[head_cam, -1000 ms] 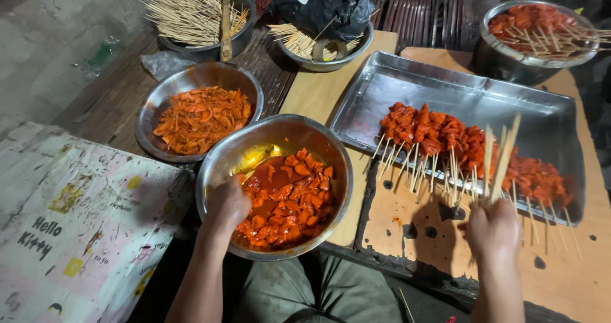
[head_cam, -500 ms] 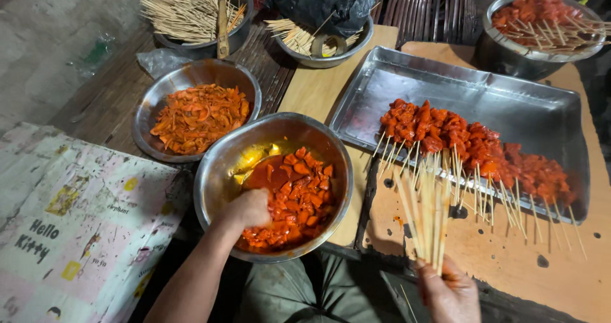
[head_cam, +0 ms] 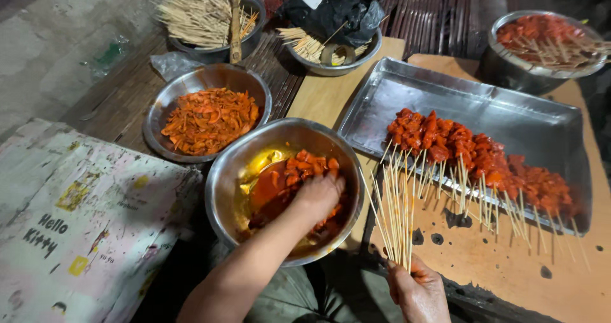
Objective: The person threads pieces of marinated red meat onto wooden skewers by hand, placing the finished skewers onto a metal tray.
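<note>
Left hand (head_cam: pixel 318 196) & forearm bare, no sleeve, no glove, no watch. Right hand (head_cam: pixel 419 292) bare too, red sauce smears on fingers (head_cam: pixel 400 278). No rings seen.

Pale printed sheet (head_cam: pixel 83 215) lower left; black bag (head_cam: pixel 334 14) top.

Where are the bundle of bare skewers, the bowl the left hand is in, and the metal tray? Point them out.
bundle of bare skewers (head_cam: pixel 398 205), head view, mid-length of the sticks.
steel bowl of red pieces (head_cam: pixel 223 183), head view, bare left wall.
metal tray (head_cam: pixel 509 116), head view, bare floor behind the loaded skewers.
</note>
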